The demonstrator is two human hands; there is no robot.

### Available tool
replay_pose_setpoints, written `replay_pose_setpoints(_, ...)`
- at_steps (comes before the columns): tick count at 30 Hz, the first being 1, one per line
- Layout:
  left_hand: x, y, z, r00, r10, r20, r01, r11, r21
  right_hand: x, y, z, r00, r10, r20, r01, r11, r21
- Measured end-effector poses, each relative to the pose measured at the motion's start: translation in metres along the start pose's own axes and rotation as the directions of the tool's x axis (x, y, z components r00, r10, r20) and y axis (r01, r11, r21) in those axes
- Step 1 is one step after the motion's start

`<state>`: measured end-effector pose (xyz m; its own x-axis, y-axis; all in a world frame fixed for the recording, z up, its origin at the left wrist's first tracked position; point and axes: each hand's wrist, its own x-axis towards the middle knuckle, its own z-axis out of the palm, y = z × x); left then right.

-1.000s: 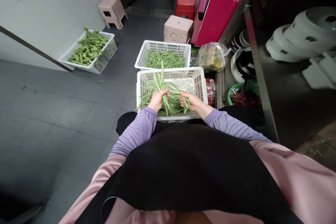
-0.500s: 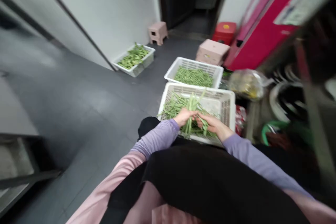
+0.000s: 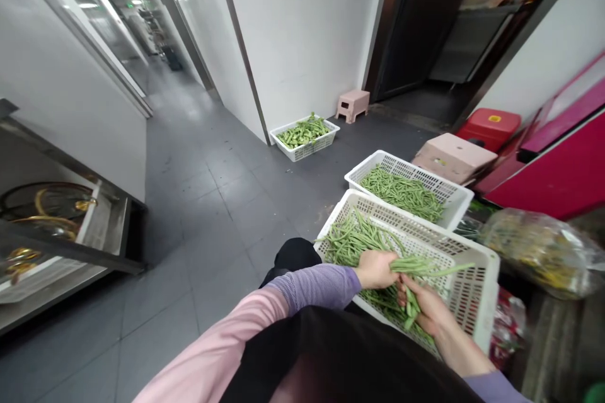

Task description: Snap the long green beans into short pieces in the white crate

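Note:
A white slotted basket (image 3: 486, 277) sits before my knees, with long green beans (image 3: 350, 239) heaped mostly in its left and near parts. Over it, my left hand (image 3: 377, 269) is closed around a bunch of green beans whose ends stick out to the right. Close beside it, my right hand (image 3: 425, 305) has its fingers curled on some short bean pieces, just below the bunch. The two hands nearly touch. Behind, a second white basket (image 3: 458, 196) holds more green beans.
Farther off, a white basket (image 3: 307, 150) of cut green vegetables stands by the wall near a pink stool (image 3: 353, 104). A pink box-like stool (image 3: 454, 154), a red bin (image 3: 491, 126) and a plastic bag (image 3: 543, 245) are at right. A metal shelf (image 3: 113, 258) stands left.
The view has swung left, so the baskets and hands appear farther right and lower. The bean bunch in my left hand now points right instead of up and away.

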<state>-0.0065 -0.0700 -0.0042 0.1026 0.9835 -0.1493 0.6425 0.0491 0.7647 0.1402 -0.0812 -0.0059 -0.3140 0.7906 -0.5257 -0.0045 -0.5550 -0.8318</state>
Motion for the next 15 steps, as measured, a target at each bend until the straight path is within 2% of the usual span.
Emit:
replay_pose_setpoints(1, 0.000, 0.000, 0.001, 1.000, 0.006, 0.026, -0.005, 0.999, -0.034, -0.004, -0.001, -0.004, 0.999, -0.036, 0.002, 0.036, 0.997, -0.072)
replay_pose_setpoints(3, 0.000, 0.001, 0.000, 0.994, -0.047, 0.097, 0.067, 0.975, -0.212, -0.014, -0.008, -0.013, 0.991, -0.087, 0.102, 0.108, 0.970, -0.218)
replay_pose_setpoints(5, 0.004, 0.001, -0.003, 0.970, -0.117, 0.211, 0.208, 0.847, -0.489, -0.022, -0.015, -0.022, 0.968, -0.065, 0.241, 0.129, 0.957, -0.260)
replay_pose_setpoints(6, 0.007, 0.001, -0.005, 0.959, -0.154, 0.236, 0.267, 0.767, -0.583, -0.023, -0.018, -0.026, 0.966, -0.035, 0.257, 0.093, 0.972, -0.217)
replay_pose_setpoints(8, 0.019, 0.000, -0.009, 0.944, -0.263, 0.200, 0.325, 0.622, -0.712, -0.016, -0.021, -0.032, 0.981, 0.070, 0.179, -0.055, 0.995, -0.089)
replay_pose_setpoints(11, 0.037, 0.000, -0.016, 0.871, -0.431, 0.234, 0.426, 0.428, -0.797, 0.013, -0.035, -0.041, 0.983, 0.182, -0.029, -0.183, 0.983, -0.033)
replay_pose_setpoints(13, 0.045, 0.001, -0.021, 0.831, -0.467, 0.303, 0.482, 0.329, -0.812, 0.040, -0.065, -0.050, 0.984, 0.129, -0.124, -0.136, 0.990, -0.046)
replay_pose_setpoints(15, 0.051, 0.003, -0.025, 0.819, -0.461, 0.342, 0.497, 0.270, -0.825, 0.070, -0.111, -0.062, 0.982, -0.003, -0.189, -0.009, 0.998, -0.066)
